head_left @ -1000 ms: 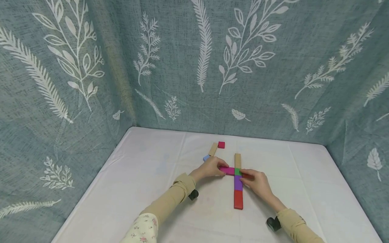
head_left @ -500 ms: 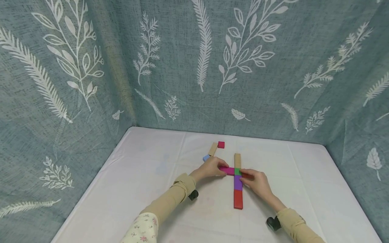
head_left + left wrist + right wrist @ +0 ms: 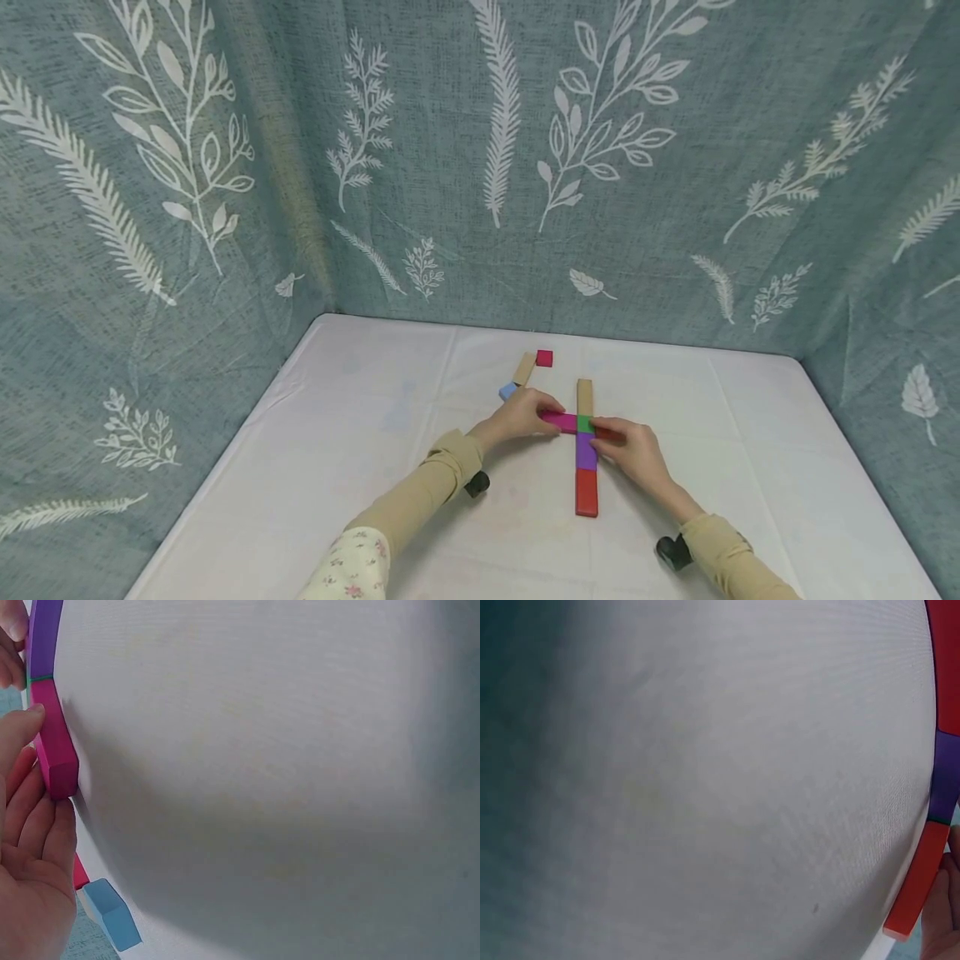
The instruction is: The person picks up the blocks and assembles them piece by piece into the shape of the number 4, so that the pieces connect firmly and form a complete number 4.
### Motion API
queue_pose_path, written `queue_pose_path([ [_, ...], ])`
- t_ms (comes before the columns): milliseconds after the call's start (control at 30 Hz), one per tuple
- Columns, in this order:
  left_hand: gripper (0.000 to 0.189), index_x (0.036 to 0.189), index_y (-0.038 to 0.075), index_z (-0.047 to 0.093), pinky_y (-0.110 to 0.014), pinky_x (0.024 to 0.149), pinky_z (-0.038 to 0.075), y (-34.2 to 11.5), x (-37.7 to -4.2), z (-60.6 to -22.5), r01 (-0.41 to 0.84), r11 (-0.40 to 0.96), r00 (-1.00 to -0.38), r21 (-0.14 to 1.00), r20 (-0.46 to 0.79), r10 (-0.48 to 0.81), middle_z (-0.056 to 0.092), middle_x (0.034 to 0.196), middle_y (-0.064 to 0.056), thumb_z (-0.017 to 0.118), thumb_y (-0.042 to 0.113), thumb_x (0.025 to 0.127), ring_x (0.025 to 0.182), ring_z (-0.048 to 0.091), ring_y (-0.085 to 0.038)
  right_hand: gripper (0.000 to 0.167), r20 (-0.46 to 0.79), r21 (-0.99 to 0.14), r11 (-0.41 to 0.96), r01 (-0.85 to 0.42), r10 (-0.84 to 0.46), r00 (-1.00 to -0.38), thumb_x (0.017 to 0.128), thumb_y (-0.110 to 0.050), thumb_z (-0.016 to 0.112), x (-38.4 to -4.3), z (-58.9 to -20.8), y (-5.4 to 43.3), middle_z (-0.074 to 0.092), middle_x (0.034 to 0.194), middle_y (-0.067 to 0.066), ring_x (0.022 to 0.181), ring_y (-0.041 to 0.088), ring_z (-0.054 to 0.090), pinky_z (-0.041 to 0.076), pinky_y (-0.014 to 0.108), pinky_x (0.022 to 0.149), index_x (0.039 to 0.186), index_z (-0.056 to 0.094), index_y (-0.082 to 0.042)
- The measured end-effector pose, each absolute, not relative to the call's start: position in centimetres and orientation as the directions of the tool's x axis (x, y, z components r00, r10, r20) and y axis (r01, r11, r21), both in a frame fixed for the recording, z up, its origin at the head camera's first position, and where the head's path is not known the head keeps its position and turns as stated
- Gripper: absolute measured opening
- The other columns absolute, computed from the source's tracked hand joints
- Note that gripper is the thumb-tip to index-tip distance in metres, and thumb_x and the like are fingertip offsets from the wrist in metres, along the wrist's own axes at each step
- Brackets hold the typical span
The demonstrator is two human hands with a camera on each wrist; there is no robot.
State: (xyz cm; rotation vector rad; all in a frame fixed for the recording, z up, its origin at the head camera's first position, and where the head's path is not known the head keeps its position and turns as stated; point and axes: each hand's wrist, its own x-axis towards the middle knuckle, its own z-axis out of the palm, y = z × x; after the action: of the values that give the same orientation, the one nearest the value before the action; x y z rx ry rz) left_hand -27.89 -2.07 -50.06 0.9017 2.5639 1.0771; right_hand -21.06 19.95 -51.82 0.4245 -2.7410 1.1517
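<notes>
On the white cloth, wooden blocks form a flat cross. A green block sits at its centre, a natural wood block behind it, a purple block and a red block in front. My left hand pinches the magenta block that makes the left arm, thumb on its near side and fingers around the outer end. Opposite, my right hand holds the orange-red block of the right arm between thumb and fingers, covering most of it in the head view.
Behind my left hand lie a light blue block, another natural wood block and a small crimson block. A blue-green curtain with white leaf prints hangs along the table's far edge and sides.
</notes>
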Motion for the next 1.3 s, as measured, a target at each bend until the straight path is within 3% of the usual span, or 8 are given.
queue_pose_path([
  [433, 0.033, 0.113, 0.003, 0.068, -0.037, 0.099, 0.049, -3.0, -27.8, -49.8, 0.342, 0.496, -0.85, 0.798, 0.037, 0.525, 0.07, 0.115, -0.008, 0.073, 0.016, 0.083, 0.115, 0.062, -0.024, 0.036, 0.219, -0.69, 0.656, -0.306, -0.214, -0.952, 0.078, -0.007, 0.075, -20.9, -51.7, 20.0, 0.07, 0.11, 0.014, 0.101, 0.029, 0.067, 0.054, 0.04, 0.085, 0.113, 0.068, -0.002],
  [967, 0.037, 0.115, 0.0, 0.067, -0.035, 0.096, 0.05, -4.4, -29.0, -47.5, 0.349, 0.45, -0.877, 0.822, 0.118, 0.465, 0.069, 0.116, -0.011, 0.074, 0.014, 0.082, 0.113, 0.062, -0.028, 0.036, 0.232, -0.694, 0.65, -0.311, -0.207, -0.95, 0.077, -0.006, 0.076, -20.9, -51.8, 19.8, 0.071, 0.108, 0.013, 0.099, 0.028, 0.068, 0.055, 0.038, 0.084, 0.112, 0.069, -0.002],
  [1300, 0.034, 0.115, 0.003, 0.068, -0.033, 0.1, 0.047, -6.5, -30.0, -46.0, 0.347, 0.439, -0.899, 0.829, 0.16, 0.407, 0.067, 0.12, -0.01, 0.073, 0.012, 0.083, 0.117, 0.06, -0.023, 0.036, 0.235, -0.697, 0.646, -0.312, -0.206, -0.95, 0.077, -0.005, 0.076, -20.8, -51.9, 19.8, 0.071, 0.109, 0.014, 0.1, 0.028, 0.067, 0.055, 0.038, 0.084, 0.113, 0.068, -0.002],
])
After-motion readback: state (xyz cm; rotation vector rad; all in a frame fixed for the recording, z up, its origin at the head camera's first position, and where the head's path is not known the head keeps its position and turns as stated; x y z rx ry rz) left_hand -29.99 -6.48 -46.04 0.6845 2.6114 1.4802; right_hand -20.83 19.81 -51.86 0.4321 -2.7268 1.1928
